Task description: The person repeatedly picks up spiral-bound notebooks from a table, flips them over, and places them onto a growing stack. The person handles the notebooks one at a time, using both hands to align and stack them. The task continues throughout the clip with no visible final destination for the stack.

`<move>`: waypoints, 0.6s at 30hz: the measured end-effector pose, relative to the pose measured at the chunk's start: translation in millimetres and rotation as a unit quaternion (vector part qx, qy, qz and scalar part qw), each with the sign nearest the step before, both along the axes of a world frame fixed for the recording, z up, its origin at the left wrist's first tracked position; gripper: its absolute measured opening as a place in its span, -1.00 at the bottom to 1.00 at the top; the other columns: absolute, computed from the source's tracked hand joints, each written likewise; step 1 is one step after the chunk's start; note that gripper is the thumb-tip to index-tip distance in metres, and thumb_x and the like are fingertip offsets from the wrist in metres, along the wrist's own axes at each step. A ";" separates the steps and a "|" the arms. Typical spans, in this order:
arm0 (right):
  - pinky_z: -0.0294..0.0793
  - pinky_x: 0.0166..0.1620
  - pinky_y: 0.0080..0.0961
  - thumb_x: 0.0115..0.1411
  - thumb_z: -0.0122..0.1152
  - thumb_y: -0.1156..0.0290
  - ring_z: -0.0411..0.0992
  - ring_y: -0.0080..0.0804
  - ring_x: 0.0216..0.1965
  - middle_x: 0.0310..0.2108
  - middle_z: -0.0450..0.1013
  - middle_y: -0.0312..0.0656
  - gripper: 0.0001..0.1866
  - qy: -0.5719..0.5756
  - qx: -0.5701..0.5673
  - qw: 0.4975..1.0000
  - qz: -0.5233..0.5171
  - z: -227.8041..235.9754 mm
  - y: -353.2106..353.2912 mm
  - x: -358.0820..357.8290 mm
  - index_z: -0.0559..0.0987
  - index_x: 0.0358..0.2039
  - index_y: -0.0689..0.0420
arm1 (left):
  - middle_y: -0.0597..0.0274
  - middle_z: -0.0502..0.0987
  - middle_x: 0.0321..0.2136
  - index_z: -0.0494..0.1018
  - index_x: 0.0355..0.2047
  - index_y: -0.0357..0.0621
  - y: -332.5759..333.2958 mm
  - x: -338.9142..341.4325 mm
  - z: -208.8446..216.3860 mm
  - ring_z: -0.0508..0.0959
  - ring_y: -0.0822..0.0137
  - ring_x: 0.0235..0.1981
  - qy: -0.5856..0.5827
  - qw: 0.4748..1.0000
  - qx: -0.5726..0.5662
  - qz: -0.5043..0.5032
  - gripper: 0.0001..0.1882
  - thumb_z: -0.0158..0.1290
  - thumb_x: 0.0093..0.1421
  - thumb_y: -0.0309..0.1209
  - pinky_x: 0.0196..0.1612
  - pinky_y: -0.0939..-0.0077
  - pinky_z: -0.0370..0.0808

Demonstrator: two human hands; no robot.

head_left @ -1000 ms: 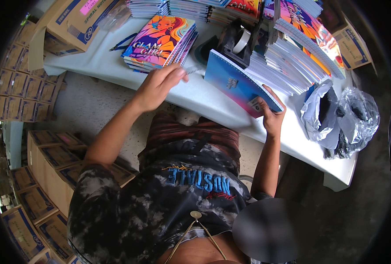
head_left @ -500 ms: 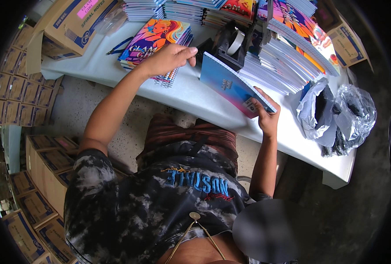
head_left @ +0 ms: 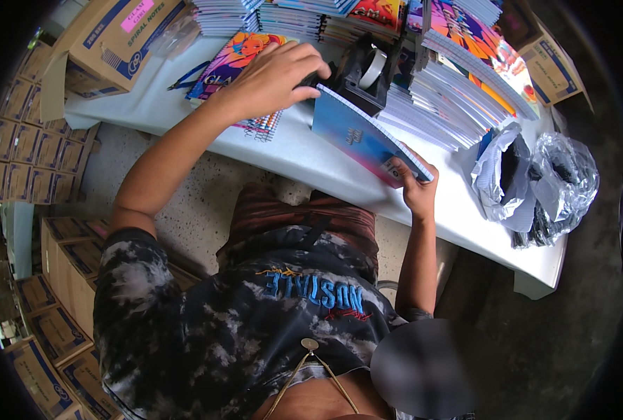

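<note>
My right hand (head_left: 415, 185) is closed on the lower right end of a blue-and-pink notebook (head_left: 357, 133), thumb on the cover. The notebook is held tilted over the table's near edge, its white page edge facing up and right. Close to its upper left corner is my left hand (head_left: 273, 78), with fingers bent and thumb apart from them; I see nothing held between them. Beneath that hand and forearm lies a small stack of colourful spiral notebooks (head_left: 245, 50), partly covered. A black tape dispenser (head_left: 357, 91) with a light roll stands just beyond the held notebook.
Tall stacks of notebooks (head_left: 458, 91) rise at the right back, and more stacks (head_left: 290, 21) line the far side. Crumpled clear plastic bags (head_left: 567, 178) lie at the table's right end. An open cardboard box (head_left: 108, 52) stands at left; piled cartons (head_left: 35, 154) fill the left side.
My left hand has moved right and slightly up, its fingers opening near the notebook's corner. The notebook and my right hand have shifted slightly left.
</note>
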State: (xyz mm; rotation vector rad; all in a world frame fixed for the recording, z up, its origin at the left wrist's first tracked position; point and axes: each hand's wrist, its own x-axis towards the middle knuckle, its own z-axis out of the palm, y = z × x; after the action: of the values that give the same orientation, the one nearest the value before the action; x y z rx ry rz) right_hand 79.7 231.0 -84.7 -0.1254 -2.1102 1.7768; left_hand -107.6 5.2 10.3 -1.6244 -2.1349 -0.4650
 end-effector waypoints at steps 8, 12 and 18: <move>0.37 -0.11 -0.61 -0.03 -0.09 0.74 0.46 -0.43 -0.22 -0.20 0.47 -0.15 -0.60 0.076 0.126 0.989 0.012 2.6 -11.7 -1.7 0.52 -0.18 0.18 | 0.19 0.43 -0.35 0.41 -0.36 -0.10 2.3 7.6 2.1 0.40 0.24 -0.21 -0.048 0.994 -0.094 0.024 -0.78 0.12 -0.05 -0.36 -0.11 0.36 0.24; 0.37 -0.11 -0.62 -0.09 -0.07 0.75 0.47 -0.40 -0.20 -0.20 0.47 -0.14 -0.57 0.082 0.147 0.986 0.002 2.3 -14.5 -1.9 0.52 -0.18 0.17 | 0.23 0.34 -0.16 0.36 -0.24 -0.06 1.9 10.8 4.3 0.30 0.20 -0.05 -0.004 0.992 -0.117 0.044 -0.61 0.17 -0.12 -0.32 -0.04 0.28 0.19; 0.39 -0.13 -0.59 -0.13 -0.08 0.75 0.48 -0.32 -0.23 -0.22 0.48 -0.13 -0.56 0.076 0.159 0.984 -0.014 4.6 -30.4 2.0 0.52 -0.19 0.18 | 0.00 0.01 0.17 0.05 0.14 -0.23 -12.6 41.4 -111.7 -0.09 0.02 0.22 0.107 0.988 0.029 0.109 -0.07 -0.29 -0.02 0.31 0.19 0.01 -0.25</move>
State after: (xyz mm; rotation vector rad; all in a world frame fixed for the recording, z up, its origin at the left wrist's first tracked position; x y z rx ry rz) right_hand 81.7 200.6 -80.1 0.0640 -2.2327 1.3646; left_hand -66.2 -7.4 -101.3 -1.3255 -2.0832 -0.2687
